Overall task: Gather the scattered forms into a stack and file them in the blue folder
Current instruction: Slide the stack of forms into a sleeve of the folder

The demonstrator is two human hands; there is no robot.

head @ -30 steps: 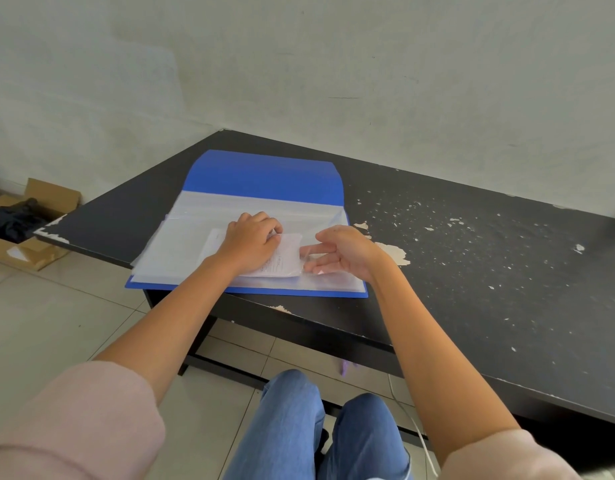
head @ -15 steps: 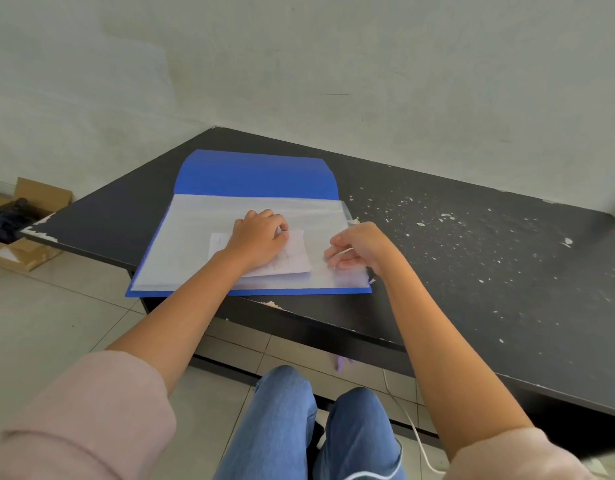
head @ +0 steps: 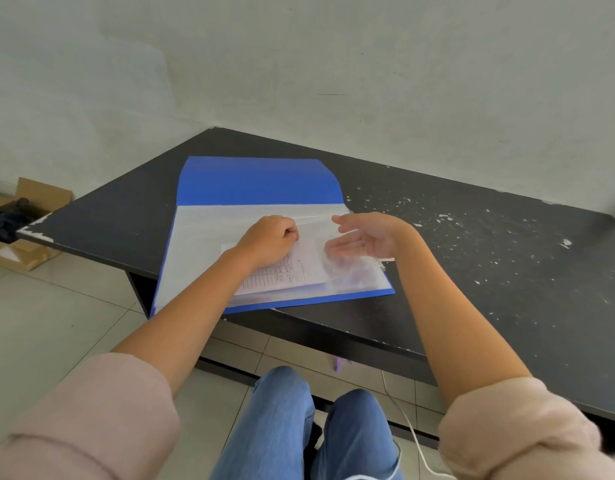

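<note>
The blue folder (head: pixel 257 181) lies open on the black table (head: pixel 489 289), near its front left corner, with its clear plastic sleeves (head: pixel 205 244) facing up. A stack of white printed forms (head: pixel 292 277) lies on the sleeves by the folder's front edge. My left hand (head: pixel 269 239) rests on the far end of the forms, fingers curled round their edge. My right hand (head: pixel 363 237) is open, palm turned left, just right of the forms. Its fingertips look blurred behind a raised clear sleeve.
The table's surface is chipped, with white flecks to the right. The folder's front left corner overhangs the table edge. A cardboard box (head: pixel 25 220) sits on the tiled floor at the left. My knees (head: pixel 281 427) and a white cable (head: pixel 410 427) are under the table.
My right hand has opened and lifted from the folder's right edge, raising a clear sleeve. My left hand has slid with the forms to the right. The view moved closer.
</note>
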